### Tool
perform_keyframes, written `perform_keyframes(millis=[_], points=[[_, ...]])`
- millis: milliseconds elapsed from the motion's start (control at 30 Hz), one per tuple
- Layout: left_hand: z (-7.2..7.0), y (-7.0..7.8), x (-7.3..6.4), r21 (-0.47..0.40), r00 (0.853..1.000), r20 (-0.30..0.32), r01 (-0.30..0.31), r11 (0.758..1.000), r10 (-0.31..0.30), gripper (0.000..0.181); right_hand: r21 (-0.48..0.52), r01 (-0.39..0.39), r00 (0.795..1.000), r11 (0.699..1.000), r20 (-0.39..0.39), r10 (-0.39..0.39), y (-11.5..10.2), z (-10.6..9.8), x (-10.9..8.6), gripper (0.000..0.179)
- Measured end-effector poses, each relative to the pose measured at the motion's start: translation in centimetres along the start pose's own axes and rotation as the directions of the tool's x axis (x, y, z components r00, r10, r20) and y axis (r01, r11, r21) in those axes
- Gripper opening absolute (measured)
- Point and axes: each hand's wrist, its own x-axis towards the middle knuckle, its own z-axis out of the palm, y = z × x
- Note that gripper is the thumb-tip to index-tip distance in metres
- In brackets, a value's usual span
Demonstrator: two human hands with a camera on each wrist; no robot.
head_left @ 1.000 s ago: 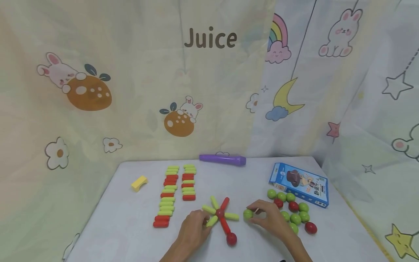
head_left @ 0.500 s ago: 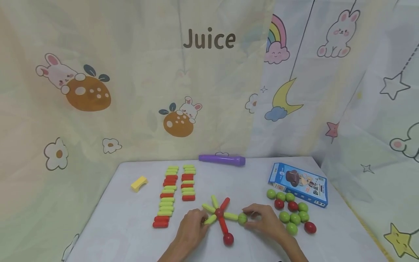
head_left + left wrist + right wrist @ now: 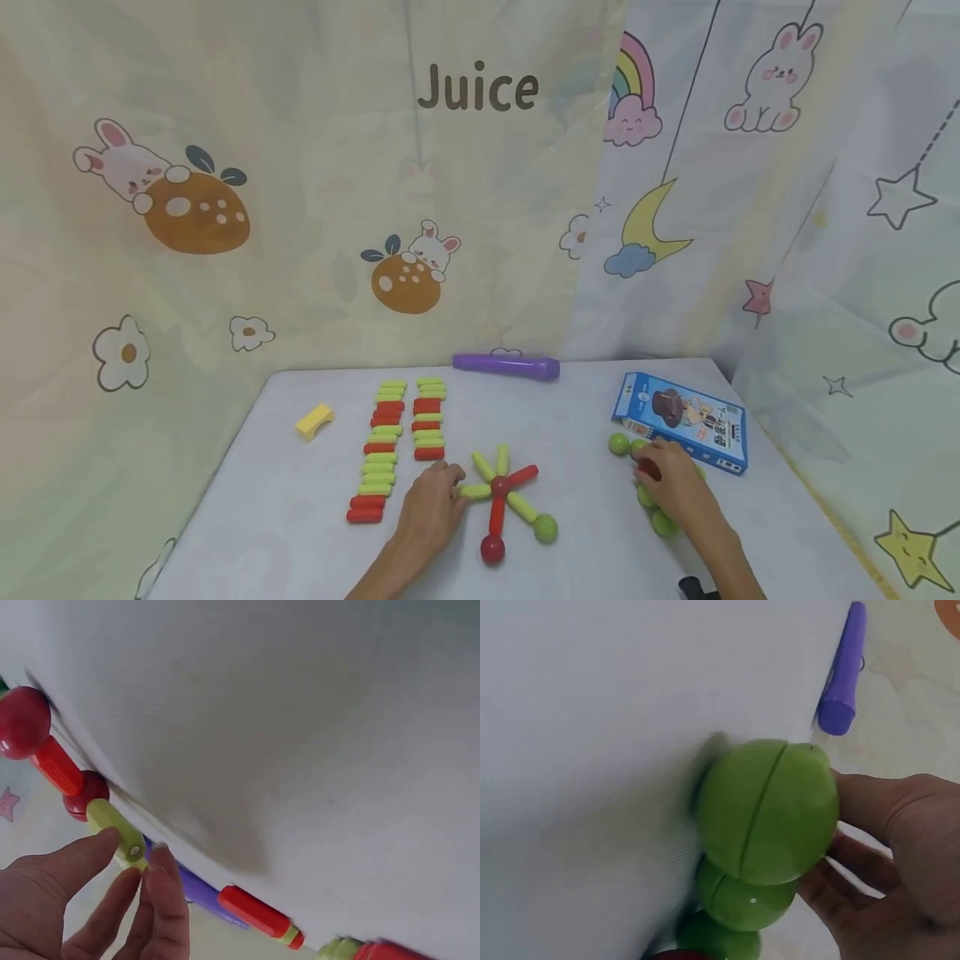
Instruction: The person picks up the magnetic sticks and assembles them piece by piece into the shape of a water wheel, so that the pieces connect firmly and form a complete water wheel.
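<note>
A star-shaped toy of red and green sticks around a red center ball (image 3: pixel 499 487) lies flat on the table. One red stick ends in a red ball (image 3: pixel 492 549), and one green stick in a green ball (image 3: pixel 546 528). My left hand (image 3: pixel 431 508) pinches the end of the left green stick (image 3: pixel 109 819) between thumb and fingers. My right hand (image 3: pixel 675 483) reaches into the group of loose balls, its fingers around a dark red ball (image 3: pixel 649 469). Green balls (image 3: pixel 769 814) hide its fingertips in the right wrist view, so whether it grips cannot be told.
Two columns of red and green sticks (image 3: pixel 379 469) lie left of the toy. A yellow arched block (image 3: pixel 314 422) is further left. A purple microphone-shaped toy (image 3: pixel 506 367) lies at the back edge, and a blue box (image 3: pixel 682 421) at the back right.
The right hand has joined a green ball to a green stick, let it go and moved right to the loose balls. The star shape has turned clockwise under the left hand.
</note>
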Motion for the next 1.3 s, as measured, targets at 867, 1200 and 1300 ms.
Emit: perform_keyframes(millis=[867, 1200, 1300], points=[[0.9, 2.9, -3.7, -0.167, 0.959, 0.270, 0.132, 0.977, -0.083, 0.024, 0.505, 0.310, 0.927, 0.805, 0.028, -0.374, -5.4, 5.2, 2.3, 0.033], [0.8, 2.5, -3.5, -0.156, 0.968, 0.238, 0.112, 0.981, -0.073, 0.026, 0.502, 0.271, 0.939, 0.821, 0.048, -0.340, -6.1, 6.4, 2.5, 0.035], [0.6, 2.1, -3.4, -0.122, 0.981, 0.187, 0.068, 0.990, -0.044, 0.025, 0.465, 0.247, 0.950, 0.851, 0.058, -0.307, -6.3, 6.4, 2.2, 0.034]])
